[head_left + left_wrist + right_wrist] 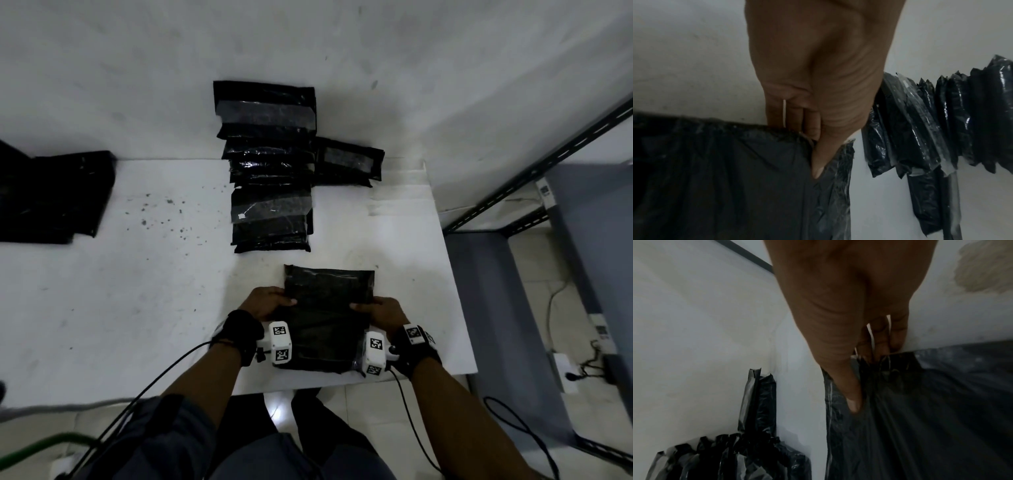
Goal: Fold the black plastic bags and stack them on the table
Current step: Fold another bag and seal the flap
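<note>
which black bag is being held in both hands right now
The black bag nearest the table's front edge: the left hand and right hand pinch its side edges. The folded stack and left pile lie untouched.

A white table [144,308] (its surface speckled with dark marks left of centre) carries a black bag [329,318] at its near edge, a row of folded black bags [270,168] running to the far side, and a loose pile of black bags [54,195] at far left.
</note>
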